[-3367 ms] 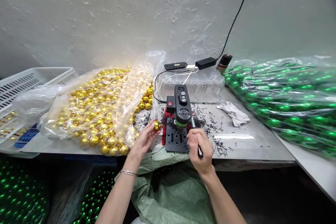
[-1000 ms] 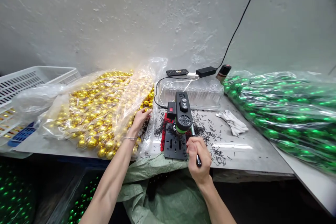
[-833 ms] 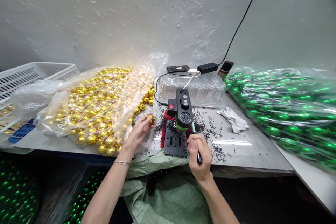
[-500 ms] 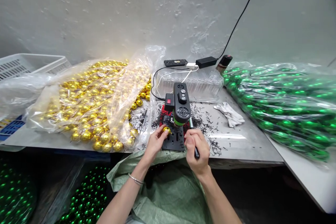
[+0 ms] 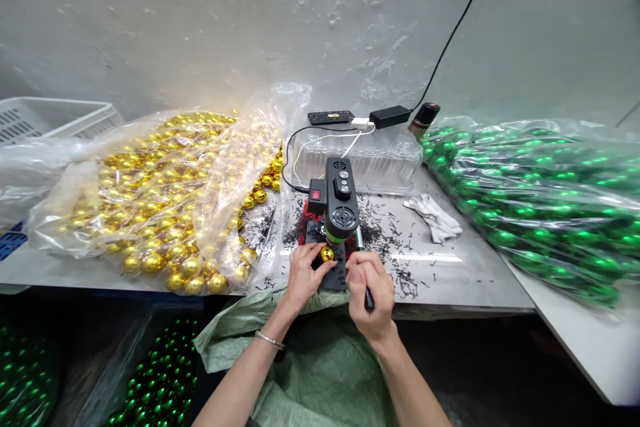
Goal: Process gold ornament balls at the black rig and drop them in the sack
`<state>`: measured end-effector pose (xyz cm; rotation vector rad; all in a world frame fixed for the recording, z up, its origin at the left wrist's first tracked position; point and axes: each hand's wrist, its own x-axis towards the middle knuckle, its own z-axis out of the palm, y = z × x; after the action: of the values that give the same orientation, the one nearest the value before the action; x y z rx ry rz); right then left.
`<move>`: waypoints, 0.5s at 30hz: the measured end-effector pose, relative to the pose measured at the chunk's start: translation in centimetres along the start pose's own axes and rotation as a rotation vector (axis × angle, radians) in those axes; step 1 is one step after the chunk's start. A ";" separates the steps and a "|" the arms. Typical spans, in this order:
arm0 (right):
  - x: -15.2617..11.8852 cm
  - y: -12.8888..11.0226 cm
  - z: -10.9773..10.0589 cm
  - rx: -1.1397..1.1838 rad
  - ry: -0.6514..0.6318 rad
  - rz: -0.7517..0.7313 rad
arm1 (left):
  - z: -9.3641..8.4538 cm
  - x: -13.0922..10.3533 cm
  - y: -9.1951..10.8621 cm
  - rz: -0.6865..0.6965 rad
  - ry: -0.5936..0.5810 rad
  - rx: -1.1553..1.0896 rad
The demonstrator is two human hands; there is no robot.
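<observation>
Okay, I've got the left hand [image 5: 304,275] pinching a gold ball [image 5: 327,253] under the black machine [image 5: 341,197]. Right hand [image 5: 373,287], just beside it, wraps the lever handle [image 5: 369,299].

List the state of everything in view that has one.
Left hand: pinching gold ball
Gold ball: held at machine
Right hand: closed around handle
Red switch: on/off unclear
Gold-ball bag: open
Green-ball bag: bulging
White glove: crumpled, unworn
Dark bottle: tilted
</observation>
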<state>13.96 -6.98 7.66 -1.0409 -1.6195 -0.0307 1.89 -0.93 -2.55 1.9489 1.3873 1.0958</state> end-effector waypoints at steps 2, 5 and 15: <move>-0.3 0.2 0.0 0.005 -0.005 -0.008 | 0.3 -0.1 -0.2 0.014 0.016 -0.005; -1.0 0.8 0.3 0.009 -0.007 -0.037 | 0.4 -0.3 -0.5 0.029 0.013 0.004; -3.3 3.2 2.4 -0.064 0.097 -0.122 | 0.6 -0.4 -0.5 0.029 0.011 0.032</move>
<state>13.94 -5.76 2.63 -0.9732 -1.6000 -0.2127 2.04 -1.15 -3.38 1.9942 1.3946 1.1050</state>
